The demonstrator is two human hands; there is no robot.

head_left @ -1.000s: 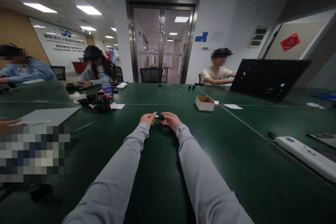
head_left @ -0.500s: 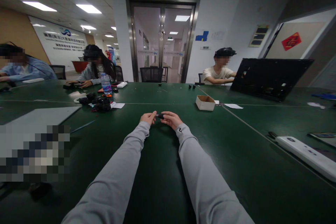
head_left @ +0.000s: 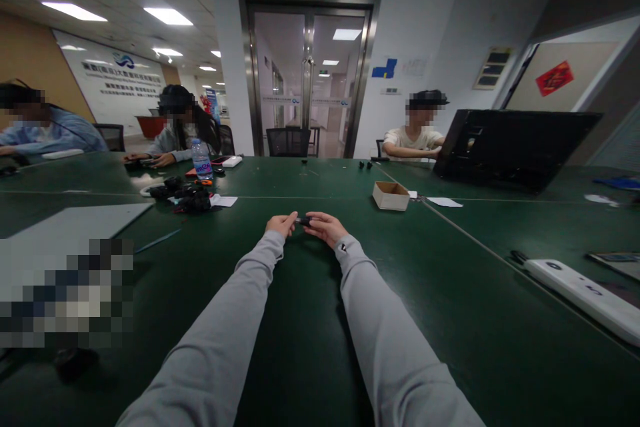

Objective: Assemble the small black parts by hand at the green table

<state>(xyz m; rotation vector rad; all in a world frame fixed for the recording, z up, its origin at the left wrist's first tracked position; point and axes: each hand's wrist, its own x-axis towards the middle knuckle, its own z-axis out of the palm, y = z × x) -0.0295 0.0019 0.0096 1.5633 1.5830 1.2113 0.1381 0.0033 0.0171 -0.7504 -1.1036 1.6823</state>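
Observation:
Just above the green table [head_left: 305,307], a small dark stick-like piece [head_left: 303,221] spans the gap between my two hands; a paler, metallic-looking part shows toward its left end. My left hand [head_left: 282,224] pinches that left end between thumb and fingers. Fingers of my right hand [head_left: 327,228] are closed around the thicker black end. Its exact kind is too small to make out. Both forearms, in light grey sleeves, stretch forward over the table.
A small open box [head_left: 391,197] stands ahead on the right, near a white power strip [head_left: 583,297]. Black cables [head_left: 187,197] and a water bottle [head_left: 202,160] are at left. A grey board [head_left: 75,223] lies nearer. Across the table, a person holds a large black panel [head_left: 515,150].
The large black panel across the table has shifted and tilted slightly, with the person's arms behind it. My hands and the small piece stay almost in place.

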